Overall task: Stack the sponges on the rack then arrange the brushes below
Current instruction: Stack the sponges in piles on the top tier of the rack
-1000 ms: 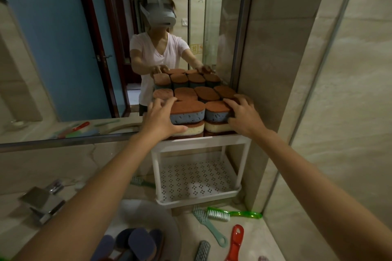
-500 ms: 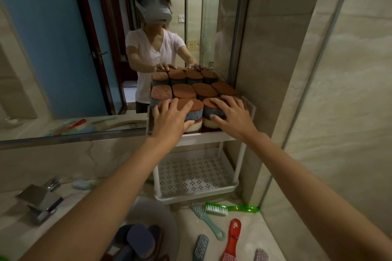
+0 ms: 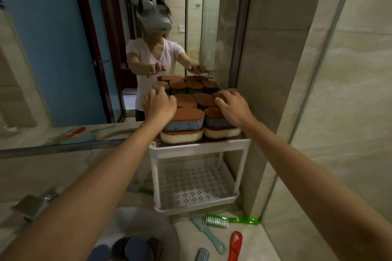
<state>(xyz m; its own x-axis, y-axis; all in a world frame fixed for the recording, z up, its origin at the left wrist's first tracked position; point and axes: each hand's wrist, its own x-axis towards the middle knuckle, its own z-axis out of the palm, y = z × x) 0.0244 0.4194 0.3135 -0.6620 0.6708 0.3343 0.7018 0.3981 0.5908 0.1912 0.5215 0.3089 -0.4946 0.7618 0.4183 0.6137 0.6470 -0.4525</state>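
Several brown-topped sponges (image 3: pixel 186 122) sit stacked in two layers on the top shelf of a white two-tier rack (image 3: pixel 199 147). My left hand (image 3: pixel 159 105) hovers over the left sponges with loosely bent fingers. My right hand (image 3: pixel 233 105) lies flat on the right sponges, fingers spread. The perforated lower shelf (image 3: pixel 195 184) holds nothing. Brushes lie on the counter in front: a green one (image 3: pixel 231 221), a teal one (image 3: pixel 207 232), a red one (image 3: pixel 235 246) and a grey one (image 3: pixel 202 254). Another green brush (image 3: pixel 139 188) lies left of the rack.
A mirror (image 3: pixel 63 48) behind the rack reflects me and the sponges. A round sink (image 3: pixel 135 237) with dark sponges sits at the bottom, and a metal tap (image 3: pixel 34 203) at its left. A tiled wall (image 3: pixel 318 91) closes the right side.
Both hands have moved from gripping the front sponges' sides up onto the top of the stack and farther back. The head view has shifted slightly.
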